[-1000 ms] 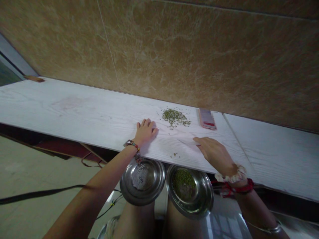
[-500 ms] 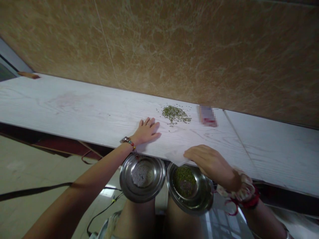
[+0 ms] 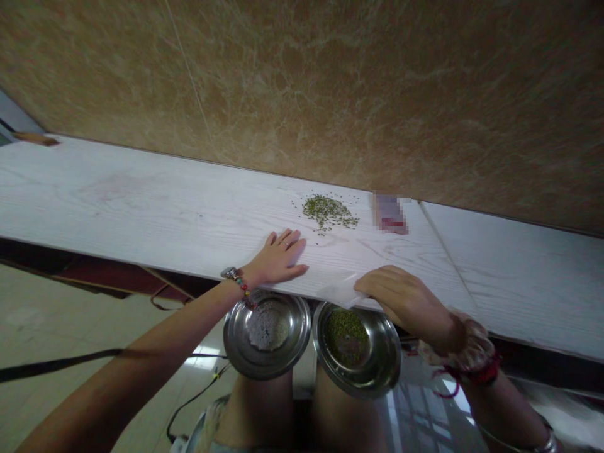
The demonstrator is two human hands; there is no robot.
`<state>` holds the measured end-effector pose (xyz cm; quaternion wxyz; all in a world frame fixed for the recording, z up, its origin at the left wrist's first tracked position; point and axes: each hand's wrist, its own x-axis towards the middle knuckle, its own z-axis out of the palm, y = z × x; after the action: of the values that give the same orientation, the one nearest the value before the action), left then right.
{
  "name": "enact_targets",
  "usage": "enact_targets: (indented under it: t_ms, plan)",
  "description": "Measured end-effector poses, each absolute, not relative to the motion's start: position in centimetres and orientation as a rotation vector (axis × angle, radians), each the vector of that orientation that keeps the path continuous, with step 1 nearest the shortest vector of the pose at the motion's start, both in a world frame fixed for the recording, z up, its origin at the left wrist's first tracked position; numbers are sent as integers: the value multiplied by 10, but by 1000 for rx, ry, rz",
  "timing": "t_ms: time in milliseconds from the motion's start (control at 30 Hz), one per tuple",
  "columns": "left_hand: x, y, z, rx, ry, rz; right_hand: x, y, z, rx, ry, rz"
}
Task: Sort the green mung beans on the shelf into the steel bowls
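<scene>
My left hand (image 3: 279, 256) lies flat with fingers stretched out on the white wooden board (image 3: 141, 207), near its front edge. My right hand (image 3: 399, 296) is curled over the board's front edge, fingers closed on a thin white sheet (image 3: 340, 290) that pokes over the right steel bowl (image 3: 357, 348). That bowl holds green beans. The left steel bowl (image 3: 267, 332) holds a pale greyish heap. Both bowls rest on my knees under the board. A small pile of green beans (image 3: 329, 211) lies farther back on the board, beyond my left hand.
A pink phone (image 3: 389, 214) lies right of the bean pile. A tan marbled wall (image 3: 330, 94) rises behind the board. A seam crosses the board at right. Dark cables run over the pale floor (image 3: 56, 352) at left.
My right hand has drawn back from the board's middle to its front edge, sweeping the few loose beans there off the board. My left hand has flattened and shifted slightly.
</scene>
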<state>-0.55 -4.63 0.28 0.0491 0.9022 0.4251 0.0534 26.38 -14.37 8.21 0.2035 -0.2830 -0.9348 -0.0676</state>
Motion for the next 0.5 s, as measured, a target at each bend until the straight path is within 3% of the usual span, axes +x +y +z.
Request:
enact_targets:
  t_ms: [267, 500]
  plan:
    - [-4, -49, 7, 2741, 1312, 136, 276, -165, 104, -849, -2648, -90]
    - [-1, -50, 10, 2673, 1353, 140, 290, -133, 80, -1204, -2352, -537]
